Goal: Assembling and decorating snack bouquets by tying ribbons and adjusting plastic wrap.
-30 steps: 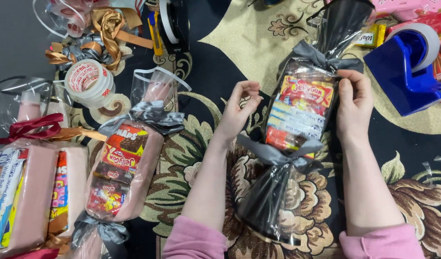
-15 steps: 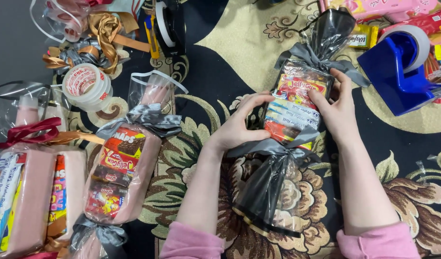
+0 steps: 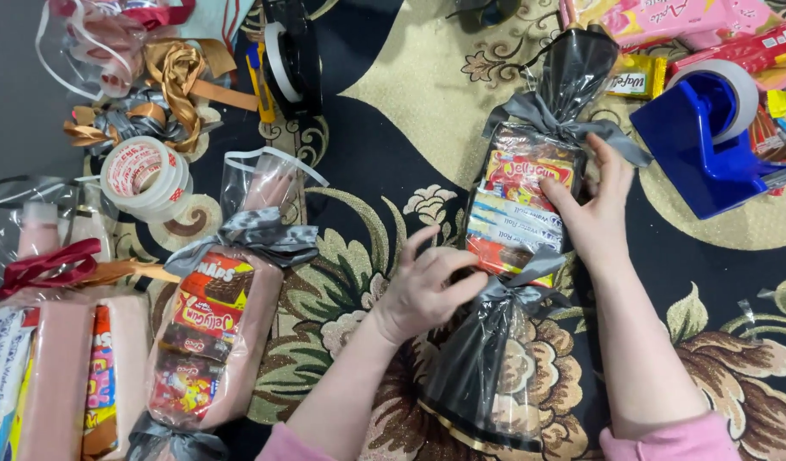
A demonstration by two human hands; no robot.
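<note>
A long snack bundle (image 3: 521, 218) wrapped in clear and black film lies on the patterned carpet, tied with grey ribbon at both ends. My left hand (image 3: 427, 290) pinches its lower-left edge beside the lower grey bow (image 3: 517, 294). My right hand (image 3: 593, 213) presses flat against its right side, fingers spread, just below the upper grey bow (image 3: 551, 124). Colourful sweet packets show through the film.
A similar pink-backed bundle (image 3: 218, 329) with grey ribbon lies at left, more bundles (image 3: 47, 376) beyond it. A blue tape dispenser (image 3: 709, 141) stands at right, a tape roll (image 3: 145, 175), a black dispenser (image 3: 290, 55) and ribbon scraps (image 3: 154, 94) at upper left.
Both hands slid down the bundle; my left hand closed onto its lower-left edge near the bow, and the bundle tilted slightly with its top leaning right.
</note>
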